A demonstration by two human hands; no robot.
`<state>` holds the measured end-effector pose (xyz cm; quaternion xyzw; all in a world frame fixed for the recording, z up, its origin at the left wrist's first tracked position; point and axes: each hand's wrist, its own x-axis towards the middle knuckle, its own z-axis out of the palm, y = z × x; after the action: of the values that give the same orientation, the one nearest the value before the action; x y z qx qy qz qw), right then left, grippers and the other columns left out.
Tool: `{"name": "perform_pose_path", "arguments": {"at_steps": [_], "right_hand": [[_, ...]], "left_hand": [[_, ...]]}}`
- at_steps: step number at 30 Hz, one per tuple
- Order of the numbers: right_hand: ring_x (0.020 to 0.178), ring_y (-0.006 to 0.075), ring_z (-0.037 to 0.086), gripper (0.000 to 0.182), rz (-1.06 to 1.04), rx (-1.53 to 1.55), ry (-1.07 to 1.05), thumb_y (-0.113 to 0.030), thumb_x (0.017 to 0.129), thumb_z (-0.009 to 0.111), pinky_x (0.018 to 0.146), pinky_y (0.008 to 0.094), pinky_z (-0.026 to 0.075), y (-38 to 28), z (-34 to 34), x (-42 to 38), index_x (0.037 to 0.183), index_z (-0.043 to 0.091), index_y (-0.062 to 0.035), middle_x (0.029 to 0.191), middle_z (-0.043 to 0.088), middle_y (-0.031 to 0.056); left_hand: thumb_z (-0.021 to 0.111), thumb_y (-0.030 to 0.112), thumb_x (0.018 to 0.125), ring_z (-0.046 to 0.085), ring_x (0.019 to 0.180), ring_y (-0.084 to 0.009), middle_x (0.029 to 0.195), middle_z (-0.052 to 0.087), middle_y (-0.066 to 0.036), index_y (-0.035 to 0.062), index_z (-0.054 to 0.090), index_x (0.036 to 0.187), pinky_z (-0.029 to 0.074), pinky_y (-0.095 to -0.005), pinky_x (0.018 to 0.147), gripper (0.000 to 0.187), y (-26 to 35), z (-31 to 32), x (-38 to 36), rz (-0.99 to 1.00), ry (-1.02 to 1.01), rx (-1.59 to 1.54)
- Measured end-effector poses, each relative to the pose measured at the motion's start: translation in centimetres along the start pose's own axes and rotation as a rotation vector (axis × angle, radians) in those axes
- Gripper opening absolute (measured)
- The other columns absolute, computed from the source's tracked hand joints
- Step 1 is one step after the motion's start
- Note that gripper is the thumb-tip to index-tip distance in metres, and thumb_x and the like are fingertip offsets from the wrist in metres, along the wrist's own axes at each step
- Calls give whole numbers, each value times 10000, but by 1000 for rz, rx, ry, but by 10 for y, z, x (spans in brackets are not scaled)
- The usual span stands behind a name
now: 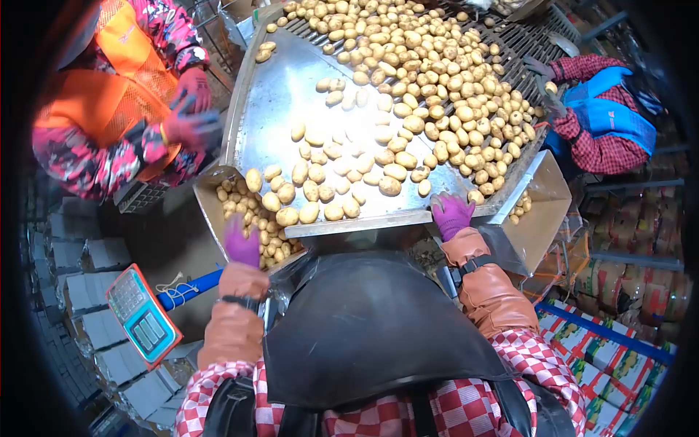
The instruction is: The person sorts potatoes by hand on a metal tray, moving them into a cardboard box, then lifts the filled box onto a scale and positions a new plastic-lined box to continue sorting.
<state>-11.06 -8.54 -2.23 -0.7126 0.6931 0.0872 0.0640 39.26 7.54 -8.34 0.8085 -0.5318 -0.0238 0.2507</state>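
My left hand (242, 244), in a purple glove, is over a cardboard box of potatoes (273, 240) at the left front of the metal table. Its fingers look spread, slightly blurred, with nothing seen in them. My right hand (452, 215), gloved the same way, rests on the front rim of the metal table (371, 221), fingers apart. Just beyond its fingertips lies a potato (475, 197). Many loose potatoes (389, 186) are spread over the shiny sheet, and a thicker heap (437, 65) covers the slatted part behind and to the right.
A co-worker in an orange vest (116, 95) stands at the left, and another in a blue vest (611, 116) at the right holds a potato. A cardboard box (542, 218) is right of my right hand. A scale (143, 317) stands at lower left, near stacked boxes (604, 357) at lower right.
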Motion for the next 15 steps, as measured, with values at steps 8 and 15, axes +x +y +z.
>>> {"name": "perform_pose_path", "arguments": {"at_steps": [8, 15], "right_hand": [[1044, 234, 563, 292, -363, 260, 51, -365, 816, 600, 960, 562, 332, 19, -22, 3, 1048, 661, -200, 1031, 647, 8], [1092, 251, 611, 330, -320, 940, -166, -170, 883, 589, 966, 356, 449, 57, -37, 26, 1198, 631, -81, 1142, 658, 126]], "left_hand": [[636, 580, 758, 146, 1411, -478, 1517, 285, -184, 179, 441, 1419, 92, -571, 1145, 797, 287, 28, 55, 231, -775, 65], [659, 249, 855, 463, 1297, -289, 1307, 566, -151, 103, 581, 1294, 337, -426, 1103, 469, 284, 21, 53, 248, -850, -953]]}}
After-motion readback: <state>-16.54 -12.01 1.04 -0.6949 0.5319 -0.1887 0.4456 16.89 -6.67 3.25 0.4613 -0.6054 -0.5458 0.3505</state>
